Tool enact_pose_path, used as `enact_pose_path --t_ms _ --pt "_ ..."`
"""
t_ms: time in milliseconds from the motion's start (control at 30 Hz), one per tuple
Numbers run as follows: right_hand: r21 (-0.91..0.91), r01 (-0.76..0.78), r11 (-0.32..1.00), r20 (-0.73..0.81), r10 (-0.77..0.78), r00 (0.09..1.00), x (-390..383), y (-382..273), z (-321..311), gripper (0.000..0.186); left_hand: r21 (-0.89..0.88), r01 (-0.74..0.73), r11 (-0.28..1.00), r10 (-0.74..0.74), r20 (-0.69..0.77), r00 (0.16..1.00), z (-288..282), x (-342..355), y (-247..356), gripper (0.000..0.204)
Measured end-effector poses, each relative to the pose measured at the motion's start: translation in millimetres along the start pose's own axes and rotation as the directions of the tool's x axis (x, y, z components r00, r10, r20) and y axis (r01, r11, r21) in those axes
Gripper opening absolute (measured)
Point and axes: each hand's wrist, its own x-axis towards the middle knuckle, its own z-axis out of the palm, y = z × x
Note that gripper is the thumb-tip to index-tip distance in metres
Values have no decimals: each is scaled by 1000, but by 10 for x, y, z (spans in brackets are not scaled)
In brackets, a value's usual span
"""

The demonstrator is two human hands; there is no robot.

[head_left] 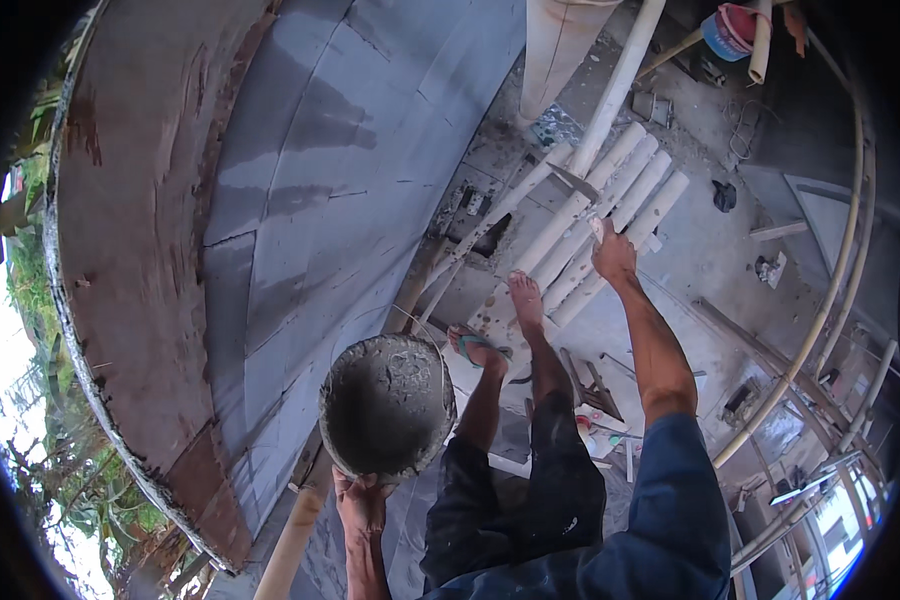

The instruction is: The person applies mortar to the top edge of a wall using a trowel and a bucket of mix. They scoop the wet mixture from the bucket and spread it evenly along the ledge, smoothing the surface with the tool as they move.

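Note:
My left hand [362,500] grips a round, mortar-crusted bucket [342,455] at its lower rim. Grey wet mortar [410,375] clings to the inside, and a thin wire handle arcs above. Farther right, my right hand [615,255] is closed round the handle of a trowel [573,182], whose blade points away from me over the bamboo platform. To the left of the bucket rises a wall of grey blocks [360,180], with darker damp patches on it.
I stand high on a platform of bamboo poles [550,240]; one foot wears a green sandal [467,342]. A thick upright pole [560,60] and a slanting pole [620,85] rise ahead. A red and blue bucket [728,32] hangs far right. Bamboo rails [815,340] and debris lie right.

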Motion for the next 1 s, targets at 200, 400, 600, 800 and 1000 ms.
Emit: enact_pose_path --t_ms 200,400,600,800,1000 --pt "185 350 918 -451 -237 860 619 -332 686 55 26 6 1000 -2 -147 989 194 412 -268 47" --pt "-123 -55 991 6 57 998 952 212 1387 41 4 11 1000 -10 -250 968 83 755 -559 54" --pt "72 -65 995 -89 71 993 809 566 1463 47 -20 28 999 -32 -282 959 55 790 -643 54" --pt "157 135 978 -167 -108 980 868 250 1126 53 -33 6 999 -16 -304 952 -50 649 -714 55" --pt "82 33 996 -73 -27 997 916 238 1214 51 -68 -6 998 -16 -322 946 -20 708 -752 56"
